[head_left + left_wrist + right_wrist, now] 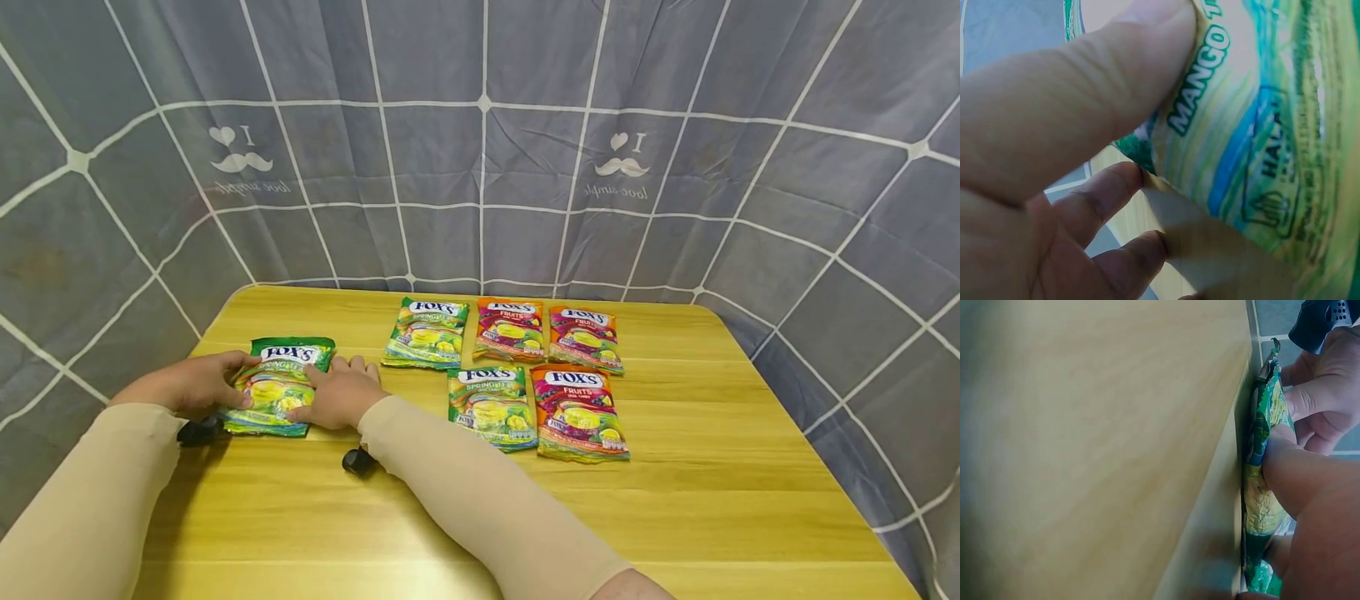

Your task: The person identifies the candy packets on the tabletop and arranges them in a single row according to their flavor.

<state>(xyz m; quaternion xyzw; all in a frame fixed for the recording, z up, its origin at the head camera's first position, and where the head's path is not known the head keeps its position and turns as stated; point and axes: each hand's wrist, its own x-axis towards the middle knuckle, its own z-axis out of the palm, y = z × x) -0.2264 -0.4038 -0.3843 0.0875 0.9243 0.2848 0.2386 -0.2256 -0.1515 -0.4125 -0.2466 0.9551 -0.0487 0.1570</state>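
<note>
So the table (697, 500) is yellowish wood grain with rounded far corners, and there's a bright patch of glare at the near edge. Around it, far side plus left and right, hangs a grey-blue curtain (540, 162) with a white grid, kinda wrinkly, printed with little hearts and mustaches. The "love simple" lettering reads backwards.

Over on the left of the table, apart from the rest, is a green candy bag (279, 385), lying face up with its top to the far side. The left hand (191, 383) is at its left edge, thumb on the front, and in the left wrist view a couple of loosely bent fingers reach past the edge. The right hand (341, 393) is on its right side, thumb and index spread apart on the front, other fingers off to the right. Can't tell if either one is really gripping it. Both arms have beige sleeves (465, 492).

Middle to right there's five more bags. Far row, left to right: a green bag (427, 335), a red bag (510, 330), another red bag (586, 338). Near row: a green one (491, 410), with a red one (580, 414) just right of it.
</note>
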